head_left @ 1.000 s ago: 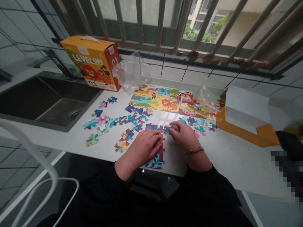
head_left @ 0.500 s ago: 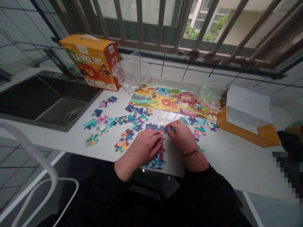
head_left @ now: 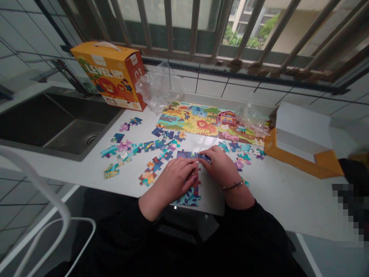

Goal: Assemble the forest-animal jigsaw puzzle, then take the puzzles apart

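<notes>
My left hand (head_left: 175, 179) lies flat, fingers stretched out, pressing on a partly joined block of puzzle pieces (head_left: 188, 196) near the counter's front edge. My right hand (head_left: 220, 165), with a bracelet at the wrist, pinches a blue puzzle piece (head_left: 205, 157) at the top right of that block, its fingertips touching the left hand's. Loose puzzle pieces (head_left: 127, 148) lie scattered to the left, and a few more loose pieces (head_left: 243, 150) to the right. Two finished picture puzzles (head_left: 190, 119) lie behind them.
An orange puzzle box (head_left: 111, 75) stands at the back left beside a sink (head_left: 57, 123). Crumpled clear bags (head_left: 158, 88) lie by the window bars. An open orange and white box lid (head_left: 300, 146) lies at the right. A white chair frame (head_left: 43, 200) is at lower left.
My right hand has slid left with the blue piece, up against the joined block and my left fingertips. The left hand has stayed put.
</notes>
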`<state>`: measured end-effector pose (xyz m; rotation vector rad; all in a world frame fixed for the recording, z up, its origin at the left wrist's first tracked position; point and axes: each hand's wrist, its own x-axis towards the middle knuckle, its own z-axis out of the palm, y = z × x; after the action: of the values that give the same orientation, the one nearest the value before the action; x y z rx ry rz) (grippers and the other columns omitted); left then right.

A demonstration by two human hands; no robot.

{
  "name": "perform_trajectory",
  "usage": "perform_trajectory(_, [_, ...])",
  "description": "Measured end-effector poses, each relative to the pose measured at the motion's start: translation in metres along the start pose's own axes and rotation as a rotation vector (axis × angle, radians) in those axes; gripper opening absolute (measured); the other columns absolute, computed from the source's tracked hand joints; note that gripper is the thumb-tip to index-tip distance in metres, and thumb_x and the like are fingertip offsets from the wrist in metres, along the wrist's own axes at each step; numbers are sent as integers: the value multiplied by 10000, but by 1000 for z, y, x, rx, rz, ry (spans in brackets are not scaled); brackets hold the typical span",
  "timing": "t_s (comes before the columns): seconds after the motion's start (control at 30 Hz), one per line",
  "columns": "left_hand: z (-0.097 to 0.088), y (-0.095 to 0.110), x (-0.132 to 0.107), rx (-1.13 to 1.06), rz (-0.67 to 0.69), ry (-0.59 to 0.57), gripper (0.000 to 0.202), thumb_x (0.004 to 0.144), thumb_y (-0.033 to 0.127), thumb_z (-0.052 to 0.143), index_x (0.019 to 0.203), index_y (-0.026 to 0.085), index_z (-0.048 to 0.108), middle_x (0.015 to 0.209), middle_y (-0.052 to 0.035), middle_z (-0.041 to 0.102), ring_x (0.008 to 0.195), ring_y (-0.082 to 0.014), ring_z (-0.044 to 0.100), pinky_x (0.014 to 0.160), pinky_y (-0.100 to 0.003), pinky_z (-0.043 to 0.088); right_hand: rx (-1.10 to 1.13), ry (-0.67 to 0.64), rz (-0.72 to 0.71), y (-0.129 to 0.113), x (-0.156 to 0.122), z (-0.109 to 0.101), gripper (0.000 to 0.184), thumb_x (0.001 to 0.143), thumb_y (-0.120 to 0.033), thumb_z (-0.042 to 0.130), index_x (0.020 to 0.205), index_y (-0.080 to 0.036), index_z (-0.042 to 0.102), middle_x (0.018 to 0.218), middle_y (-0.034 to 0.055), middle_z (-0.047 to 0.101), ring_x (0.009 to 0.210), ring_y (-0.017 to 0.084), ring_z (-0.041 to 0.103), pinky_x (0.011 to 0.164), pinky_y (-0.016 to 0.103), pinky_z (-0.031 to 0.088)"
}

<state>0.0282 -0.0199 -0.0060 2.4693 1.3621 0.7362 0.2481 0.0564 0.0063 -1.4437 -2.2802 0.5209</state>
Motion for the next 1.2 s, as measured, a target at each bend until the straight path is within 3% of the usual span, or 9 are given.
perform_trajectory(0.13, [-8,8,-7,-18,64,39,248,1084,288,633,1316,224,690,1480,-133,709,1348,-323,666,1140,-555,527,73,315,86,5,-3,-19,295,1046,-302,570,1168,-176,807,1127,135,778,1010,270,708,962,394,534])
perform_trajectory(0.23, [-15,18,-22,-47,132,-56,363,1061,475,700,1331,235,686,1475,-132,712,1360,-323,663,1173,-540,503,82,484,252,16,-10,-41,356,1042,-390,554,1171,-182,813,1068,121,803,874,258,694,863,386,529])
perform_trajectory(0.33, [-19,25,-38,-27,143,-164,529,1020,563,738,1425,235,650,1563,-144,664,1437,-349,624,1229,-571,453,24,509,372,32,-21,-64,401,1017,-492,573,1112,-196,827,956,104,795,781,254,669,795,384,498])
perform_trajectory(0.6, [-24,18,-43,-14,187,-232,400,1092,450,654,1433,242,649,1617,-96,643,1494,-282,605,1291,-520,383,-33,582,594,54,-57,-118,464,978,-593,586,1078,-200,812,942,158,792,833,343,712,759,445,490])
perform_trajectory(0.73, [-26,9,-41,-8,191,-212,408,1092,427,647,1460,251,638,1614,-105,644,1480,-291,616,1261,-518,418,-97,466,636,63,-73,-135,433,970,-593,564,1038,-227,786,973,179,796,866,383,714,741,466,473])
perform_trajectory(0.87, [-26,6,-40,26,204,-175,410,1084,424,654,1454,247,638,1581,-119,668,1447,-310,637,1246,-535,437,-147,287,595,69,-77,-139,349,928,-553,619,933,-236,765,907,162,798,816,360,709,683,438,437])
perform_trajectory(1.03, [-25,7,-46,85,226,-86,348,1066,409,684,1360,223,677,1455,-140,737,1323,-323,692,1156,-540,510,-140,-4,533,67,-71,-119,297,815,-530,760,877,-240,739,837,75,790,743,274,709,642,365,438])
perform_trajectory(1.2, [-24,9,-52,146,235,-26,252,1051,351,707,1260,210,700,1315,-125,787,1226,-317,726,1070,-518,553,-195,-294,500,59,-64,-89,331,705,-426,888,929,-240,730,835,61,801,768,264,733,627,330,444])
